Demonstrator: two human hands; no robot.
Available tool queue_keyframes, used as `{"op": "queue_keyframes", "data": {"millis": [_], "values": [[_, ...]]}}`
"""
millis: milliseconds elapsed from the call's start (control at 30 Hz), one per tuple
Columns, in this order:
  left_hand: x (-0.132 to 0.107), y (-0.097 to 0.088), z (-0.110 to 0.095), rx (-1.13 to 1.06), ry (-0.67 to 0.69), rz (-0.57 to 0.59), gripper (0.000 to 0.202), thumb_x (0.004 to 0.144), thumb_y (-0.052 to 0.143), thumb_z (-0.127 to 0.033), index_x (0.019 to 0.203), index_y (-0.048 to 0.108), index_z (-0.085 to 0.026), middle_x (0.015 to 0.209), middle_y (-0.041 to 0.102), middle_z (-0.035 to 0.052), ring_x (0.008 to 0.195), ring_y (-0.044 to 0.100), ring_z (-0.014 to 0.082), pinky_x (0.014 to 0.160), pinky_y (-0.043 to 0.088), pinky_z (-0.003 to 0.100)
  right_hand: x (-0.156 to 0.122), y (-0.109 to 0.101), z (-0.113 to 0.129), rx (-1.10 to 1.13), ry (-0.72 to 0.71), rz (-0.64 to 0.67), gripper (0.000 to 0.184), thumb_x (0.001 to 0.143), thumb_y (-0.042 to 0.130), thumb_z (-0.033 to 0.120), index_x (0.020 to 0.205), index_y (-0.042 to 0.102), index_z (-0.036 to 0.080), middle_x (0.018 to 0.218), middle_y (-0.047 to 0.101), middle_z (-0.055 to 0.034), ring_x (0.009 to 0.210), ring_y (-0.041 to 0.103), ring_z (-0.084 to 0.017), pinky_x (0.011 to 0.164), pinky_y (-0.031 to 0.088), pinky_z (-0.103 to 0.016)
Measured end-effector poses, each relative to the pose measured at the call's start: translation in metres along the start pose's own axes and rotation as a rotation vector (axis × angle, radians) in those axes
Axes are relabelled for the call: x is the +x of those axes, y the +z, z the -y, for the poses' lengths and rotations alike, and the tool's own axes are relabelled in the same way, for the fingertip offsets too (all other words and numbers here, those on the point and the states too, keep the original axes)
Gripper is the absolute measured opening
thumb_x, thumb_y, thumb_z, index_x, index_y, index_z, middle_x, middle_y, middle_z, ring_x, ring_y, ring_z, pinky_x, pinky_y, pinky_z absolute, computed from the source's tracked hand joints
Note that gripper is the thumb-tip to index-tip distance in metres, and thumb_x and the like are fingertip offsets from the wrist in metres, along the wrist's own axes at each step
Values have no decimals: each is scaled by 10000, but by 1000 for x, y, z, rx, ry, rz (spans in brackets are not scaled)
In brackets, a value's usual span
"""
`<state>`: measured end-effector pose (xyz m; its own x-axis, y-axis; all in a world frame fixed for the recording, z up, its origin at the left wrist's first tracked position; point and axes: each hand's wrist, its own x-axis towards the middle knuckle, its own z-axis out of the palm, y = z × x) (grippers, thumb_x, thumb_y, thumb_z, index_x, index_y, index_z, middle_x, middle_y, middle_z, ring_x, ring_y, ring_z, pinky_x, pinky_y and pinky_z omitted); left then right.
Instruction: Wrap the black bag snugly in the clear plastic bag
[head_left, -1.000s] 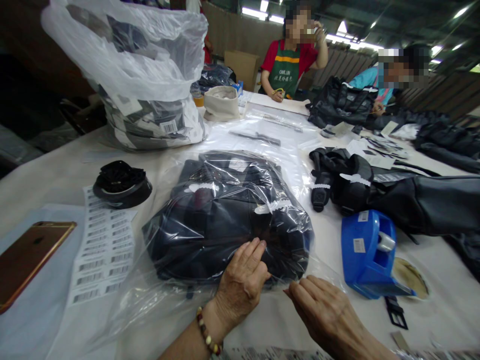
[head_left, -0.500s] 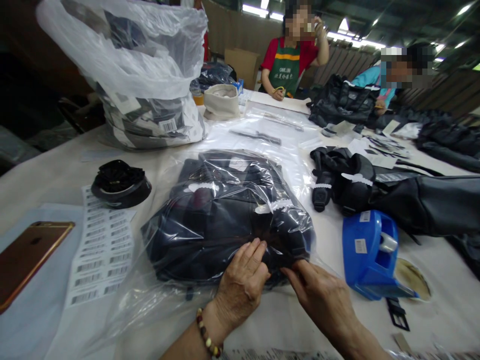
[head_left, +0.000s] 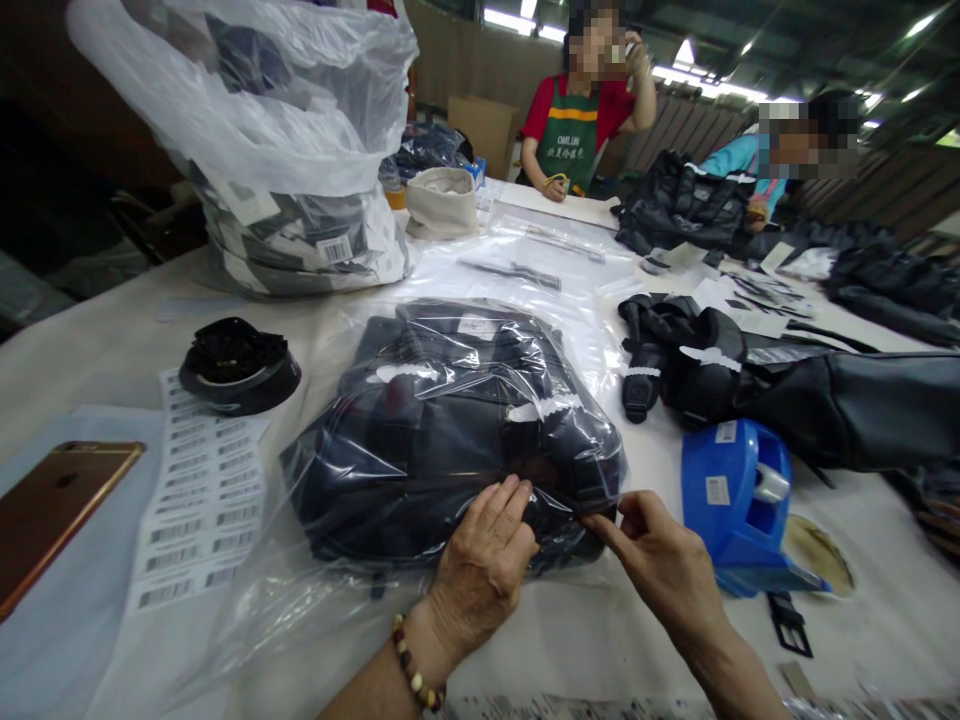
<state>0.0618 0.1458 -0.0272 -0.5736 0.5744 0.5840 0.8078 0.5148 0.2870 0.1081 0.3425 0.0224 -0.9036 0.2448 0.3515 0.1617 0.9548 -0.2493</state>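
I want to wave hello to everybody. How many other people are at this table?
2. A person in a red shirt and green apron at the far end of the table; a person in a light blue top further right, behind black bags. More may be hidden.

- A blue tape dispenser (head_left: 731,505) sat on the desk (head_left: 112,340), to the right.
- A gold phone (head_left: 56,510) lay far left, beside a barcode label sheet (head_left: 202,500).
- A black dish (head_left: 238,365) sat behind that sheet.
- A stuffed white sack (head_left: 277,150) stood beyond.
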Motion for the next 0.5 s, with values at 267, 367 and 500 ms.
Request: {"op": "queue_keyframes", "data": {"millis": [267, 367, 500], "values": [[1, 1, 2, -14, -1, -18, 181, 875, 410, -107, 900, 588, -122, 1268, 533, 118, 1248, 418, 228, 1022, 429, 387, -46, 15, 27, 137, -523, -184, 249, 837, 502, 72, 1076, 573, 78, 1032, 648, -141, 1005, 598, -207, 875, 485, -330], [1, -1, 2, -14, 10, 0, 223, 857, 384, -82, 942, 588, -113, 1283, 519, 122, 1268, 393, 222, 1038, 412, 382, -62, 40, 35, -62, -600, -122, 341, 846, 403, 52, 1158, 538, 24, 1200, 591, -186, 1247, 437, -283, 1021, 373, -446], [-2, -16, 1, 11, 36, 109, 264, 844, 365, -66, 1008, 567, -108, 1339, 463, 120, 1318, 315, 216, 1074, 367, 373, -70, 58, 31, -135, -596, -131, 371, 864, 412, 105, 1212, 508, 21, 1263, 552, -193, 1352, 282, -278, 1118, 229, -476]]}}
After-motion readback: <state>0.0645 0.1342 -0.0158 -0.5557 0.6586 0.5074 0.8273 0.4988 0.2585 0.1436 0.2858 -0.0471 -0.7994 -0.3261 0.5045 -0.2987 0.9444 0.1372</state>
